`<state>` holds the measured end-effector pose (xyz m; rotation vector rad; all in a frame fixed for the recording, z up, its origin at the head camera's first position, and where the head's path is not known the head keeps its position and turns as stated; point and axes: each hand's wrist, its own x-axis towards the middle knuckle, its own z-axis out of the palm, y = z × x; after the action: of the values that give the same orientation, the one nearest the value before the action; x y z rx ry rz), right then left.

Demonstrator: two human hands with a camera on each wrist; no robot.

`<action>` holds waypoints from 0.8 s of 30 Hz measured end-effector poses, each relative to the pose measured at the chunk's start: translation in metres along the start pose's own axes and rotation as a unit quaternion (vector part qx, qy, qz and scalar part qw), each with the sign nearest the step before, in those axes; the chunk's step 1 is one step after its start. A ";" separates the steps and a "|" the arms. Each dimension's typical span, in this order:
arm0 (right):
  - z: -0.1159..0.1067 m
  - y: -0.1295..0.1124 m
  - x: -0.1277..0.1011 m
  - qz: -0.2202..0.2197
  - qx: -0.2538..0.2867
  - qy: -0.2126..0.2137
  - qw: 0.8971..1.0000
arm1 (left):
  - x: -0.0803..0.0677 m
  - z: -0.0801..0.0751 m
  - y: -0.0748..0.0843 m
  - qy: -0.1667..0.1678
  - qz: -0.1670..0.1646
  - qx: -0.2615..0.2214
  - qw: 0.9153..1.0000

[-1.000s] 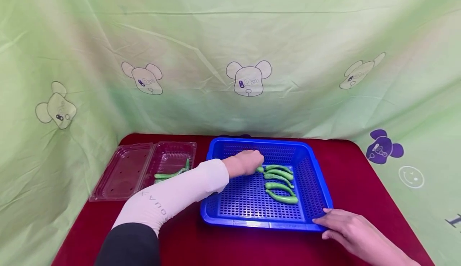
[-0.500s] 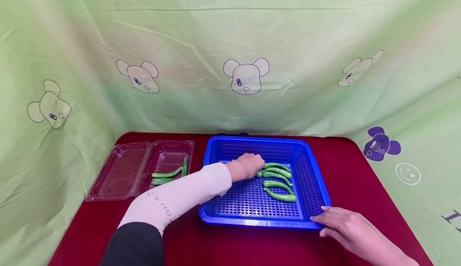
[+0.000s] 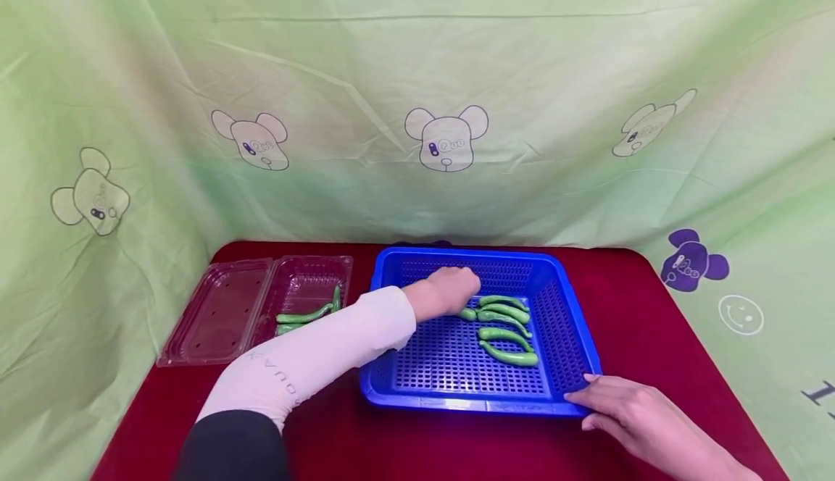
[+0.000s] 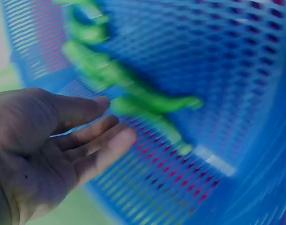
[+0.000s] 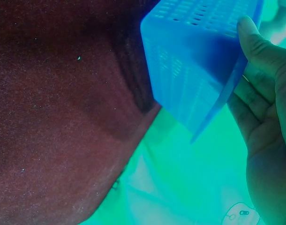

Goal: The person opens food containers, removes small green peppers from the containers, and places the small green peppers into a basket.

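Note:
In the head view my left hand (image 3: 451, 289) is inside the blue plastic basket (image 3: 483, 403), over its far part. Green peppers lie on the basket floor; one pepper (image 3: 467, 314) is partly hidden beneath the hand, and another curved pepper (image 3: 509, 358) lies nearer the front. The blurred left wrist view has my left thumb and fingers apart, with nothing between them, close beside a green pepper (image 4: 154, 119). My right hand (image 3: 629, 412) holds the basket's front right corner. In the right wrist view its thumb (image 5: 248, 30) presses one side of the rim, with the fingers on the other.
A clear plastic clamshell box (image 3: 313, 278) stands at the left with its lid (image 3: 222, 307) folded back; several green peppers (image 3: 303, 316) lie in it, partly behind the left sleeve (image 3: 326, 354). A dark red cloth (image 3: 417, 448) covers the table. Green printed curtains (image 3: 352, 198) surround it.
Over the last half second my left hand has lifted slightly from the peppers, and more of the pepper beneath it shows. The right hand stays at the basket's corner.

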<state>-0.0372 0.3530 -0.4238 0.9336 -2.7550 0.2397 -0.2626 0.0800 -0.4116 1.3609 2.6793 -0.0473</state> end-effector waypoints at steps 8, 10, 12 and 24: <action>0.000 -0.001 0.001 0.023 0.018 -0.054 0.998 | -0.045 -0.060 -0.035 0.041 -0.029 0.011 0.999; 0.000 0.000 0.001 0.024 0.012 -0.051 0.998 | -0.059 -0.063 -0.050 0.053 -0.040 0.018 0.998; -0.001 0.001 0.002 0.022 0.014 -0.049 0.998 | -0.075 -0.058 -0.066 0.068 -0.048 0.027 0.996; 0.002 0.008 0.002 0.001 0.017 -0.039 0.999 | -0.165 0.015 -0.143 0.027 -0.124 -0.014 0.992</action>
<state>-0.0441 0.3574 -0.4261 0.9683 -2.8306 0.2574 -0.2797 -0.1382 -0.4093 1.0299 2.8672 0.0020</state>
